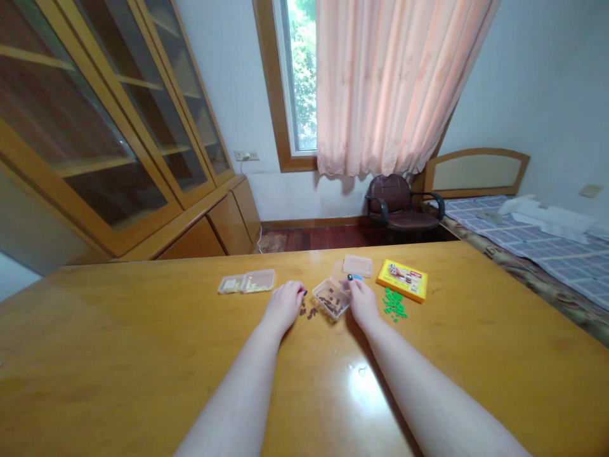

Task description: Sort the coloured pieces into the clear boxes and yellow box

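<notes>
A small clear plastic box (332, 299) holding several small brown pieces (335, 306) is tilted in the grip of my right hand (364, 303), fingers closed on its right wall. To the box's left, my left hand (284, 304) rests low at the table with its fingers curled together. Whatever is between those fingertips is hidden. Loose brown pieces (311, 313) lie on the wood between that hand and the box. A bit of something blue (356, 277) shows behind my right fingers.
Small green pieces (394, 304) lie in a pile before a yellow box (403, 279) at the right. A clear plastic lid or tray (358, 265) sits behind my right hand. Two clear containers (258, 280) with pale pieces stand left. Beyond the table (143, 355) is a chair (397, 203).
</notes>
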Available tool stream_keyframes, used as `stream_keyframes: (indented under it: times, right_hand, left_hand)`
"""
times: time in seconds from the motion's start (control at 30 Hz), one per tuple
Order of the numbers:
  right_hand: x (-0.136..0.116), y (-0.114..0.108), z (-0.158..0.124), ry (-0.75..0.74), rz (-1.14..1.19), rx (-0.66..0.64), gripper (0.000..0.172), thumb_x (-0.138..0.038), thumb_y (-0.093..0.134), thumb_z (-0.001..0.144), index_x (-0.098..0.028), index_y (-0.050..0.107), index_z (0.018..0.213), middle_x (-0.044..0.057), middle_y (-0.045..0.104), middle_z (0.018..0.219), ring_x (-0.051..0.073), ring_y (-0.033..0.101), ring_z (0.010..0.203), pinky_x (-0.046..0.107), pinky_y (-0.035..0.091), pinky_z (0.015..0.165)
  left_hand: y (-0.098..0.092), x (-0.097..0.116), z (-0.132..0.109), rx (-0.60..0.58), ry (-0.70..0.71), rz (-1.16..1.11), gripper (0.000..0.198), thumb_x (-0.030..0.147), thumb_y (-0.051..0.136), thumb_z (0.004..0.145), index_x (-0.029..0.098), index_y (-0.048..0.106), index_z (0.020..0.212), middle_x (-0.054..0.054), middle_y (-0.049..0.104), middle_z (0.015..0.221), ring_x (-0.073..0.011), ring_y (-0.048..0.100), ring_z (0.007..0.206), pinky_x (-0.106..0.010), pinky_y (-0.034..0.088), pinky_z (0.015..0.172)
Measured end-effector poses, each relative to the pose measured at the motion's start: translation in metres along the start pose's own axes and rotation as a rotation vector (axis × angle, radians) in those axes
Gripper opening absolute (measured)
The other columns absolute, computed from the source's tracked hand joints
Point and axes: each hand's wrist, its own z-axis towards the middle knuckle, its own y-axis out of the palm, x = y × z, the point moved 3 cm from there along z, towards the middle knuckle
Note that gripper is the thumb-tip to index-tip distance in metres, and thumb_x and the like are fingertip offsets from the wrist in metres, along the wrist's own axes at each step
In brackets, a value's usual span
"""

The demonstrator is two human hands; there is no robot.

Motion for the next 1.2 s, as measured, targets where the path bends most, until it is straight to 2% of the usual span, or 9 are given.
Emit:
stream_keyframes:
  times: [0.17,0.43,0.9,1.2]
  right_hand:
    - [0.001,-0.004,0.003,0.026,0.01,0.026,0.035,-0.045,0.044,0.073,-0.017,0.066,0.074,0.007,0.067,0.077,0.021,0.058,0.076,0.029,0.04,0.071]
    - [0.002,-0.002,0.003,0.04,0.038,0.016,0.034,-0.042,0.043,0.074,-0.016,0.066,0.076,0.007,0.066,0.079,0.021,0.058,0.077,0.029,0.041,0.072]
    - [0.006,-0.001,0.003,0.036,0.056,0.016,0.034,-0.042,0.044,0.073,-0.016,0.065,0.074,0.007,0.067,0.079,0.02,0.058,0.077,0.029,0.042,0.071]
    - [0.007,0.0,0.003,0.032,0.058,0.02,0.036,-0.044,0.044,0.073,-0.016,0.065,0.074,0.007,0.066,0.077,0.02,0.059,0.075,0.029,0.042,0.071]
  left_hand:
    - [0.011,-0.02,0.001,-0.122,0.001,0.008,0.013,0.023,0.048,0.079,0.021,0.06,0.082,-0.003,0.061,0.087,-0.015,0.054,0.082,-0.024,0.038,0.073]
    - [0.019,-0.03,-0.001,-0.193,-0.021,-0.139,0.015,0.021,0.045,0.078,0.02,0.058,0.085,-0.002,0.062,0.089,-0.0136,0.055,0.082,-0.022,0.039,0.073]
    - [0.017,-0.022,-0.001,-0.201,-0.057,-0.007,0.013,0.024,0.047,0.078,0.019,0.058,0.082,-0.004,0.062,0.086,-0.0146,0.055,0.077,-0.022,0.037,0.065]
    - [0.019,-0.024,-0.001,-0.185,-0.055,-0.044,0.012,0.024,0.047,0.078,0.019,0.058,0.08,-0.003,0.061,0.084,-0.0148,0.054,0.076,-0.023,0.037,0.065]
